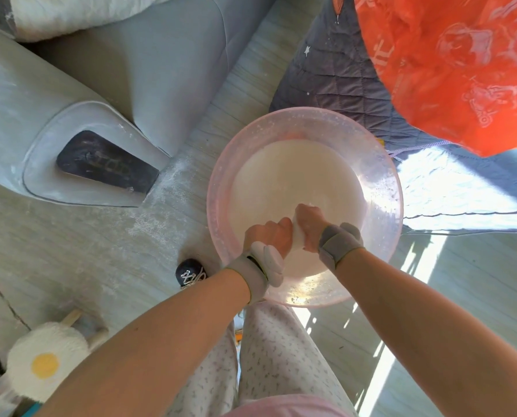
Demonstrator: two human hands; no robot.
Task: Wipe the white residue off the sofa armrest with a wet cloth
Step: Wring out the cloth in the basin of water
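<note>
The sofa armrest (19, 115) fills the upper left of the head view, its grey fabric dulled by a pale, powdery white residue (121, 127) that shows most along the seam of its front face and on the floor (167, 188) just below it. A dark panel (106, 164) is set into that front face. Near the bottom left edge of the floor sits a fluffy white slipper (43, 359) with a yellow spot.

To the right, a translucent pink basin (383, 188) stands on the floor, holding milky water. Over its near rim the left hand (269, 236) and the right hand (309, 224) are both clenched, fingers curled tight around a bunched white cloth (297, 240) that runs between the two fists. By the look of it this is the wringing step: the cloth is wet and still over the basin, well apart from the armrest.

The next move, I judge, calls for squeezing out enough water that the cloth will not drip, then carrying it left to the armrest and pressing it flat on the dusty patches.

Most of the cloth is hidden inside the fists, so its size cannot be told. The water is too cloudy to show the basin floor. An orange bag (449, 70) and a quilted blanket (332, 73) fill the upper right, both cut off by the frame.
</note>
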